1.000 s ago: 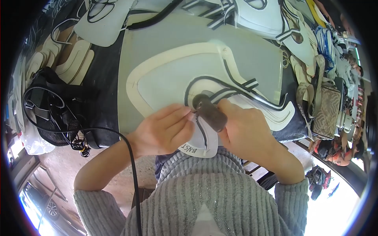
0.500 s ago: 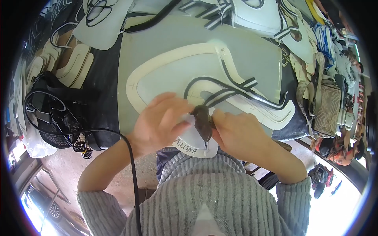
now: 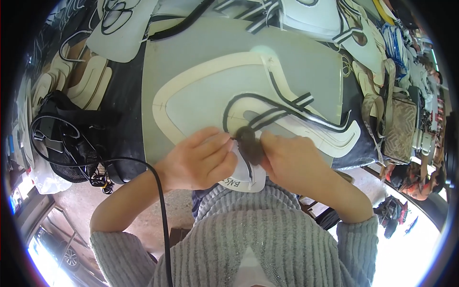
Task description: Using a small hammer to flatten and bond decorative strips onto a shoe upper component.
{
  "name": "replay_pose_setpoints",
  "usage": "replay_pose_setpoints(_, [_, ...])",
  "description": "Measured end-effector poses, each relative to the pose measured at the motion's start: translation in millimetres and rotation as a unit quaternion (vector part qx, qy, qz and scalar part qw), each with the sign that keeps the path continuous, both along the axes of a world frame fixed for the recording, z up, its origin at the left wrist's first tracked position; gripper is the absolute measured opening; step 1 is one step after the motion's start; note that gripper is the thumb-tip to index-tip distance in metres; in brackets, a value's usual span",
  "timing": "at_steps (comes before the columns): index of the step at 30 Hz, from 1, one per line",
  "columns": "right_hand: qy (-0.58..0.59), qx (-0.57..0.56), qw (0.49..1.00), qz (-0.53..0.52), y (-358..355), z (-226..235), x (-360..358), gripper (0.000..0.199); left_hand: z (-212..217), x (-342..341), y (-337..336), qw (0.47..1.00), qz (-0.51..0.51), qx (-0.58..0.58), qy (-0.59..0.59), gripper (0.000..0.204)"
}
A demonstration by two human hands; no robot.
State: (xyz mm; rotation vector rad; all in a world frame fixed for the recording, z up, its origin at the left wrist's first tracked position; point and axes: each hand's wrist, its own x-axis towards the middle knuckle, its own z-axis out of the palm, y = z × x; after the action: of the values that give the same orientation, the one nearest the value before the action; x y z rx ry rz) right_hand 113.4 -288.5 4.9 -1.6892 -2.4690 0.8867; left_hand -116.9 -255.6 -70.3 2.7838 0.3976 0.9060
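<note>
- The left hand lies flat, fingers spread and pressing down on a white cut piece at the near edge of the grey worktable; it pins the piece rather than grasping it
- The right hand is closed around a small dark grey tool, which touches the white cut piece just beside the left fingertips
- The white cut piece sits between both hands, close to the person's chest, partly over the table edge; it carries a black line and some print
- Just beyond the hands lies a large cream-edged pattern panel with black trim strips curving across it
- A black cable runs down past the left forearm toward the lower edge
- A black mesh bag with tangled cords sits to the left of the table
- More cream and white cut pieces are stacked at the far left, and bags and straps crowd the right side
- The person wears a grey ribbed sweater
</note>
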Motion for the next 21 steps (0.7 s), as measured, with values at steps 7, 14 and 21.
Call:
replay_pose_setpoints(7, [-0.005,-0.032,0.999,0.019,2.7,-0.2,-2.3,0.035,5.1,-1.9,0.2,1.0,-0.003,-0.001,0.009,0.018])
replay_pose_setpoints(14, [0.037,0.018,0.999,0.007,4.7,3.9,-6.7,0.036,2.3,-0.8,-2.7,1.0,0.01,-0.009,-0.016,0.019])
replay_pose_setpoints(21, [0.025,-0.015,1.0,0.004,17.1,8.0,-5.8,0.028,-2.5,-4.7,0.0,0.999,0.006,0.022,-0.027,0.02])
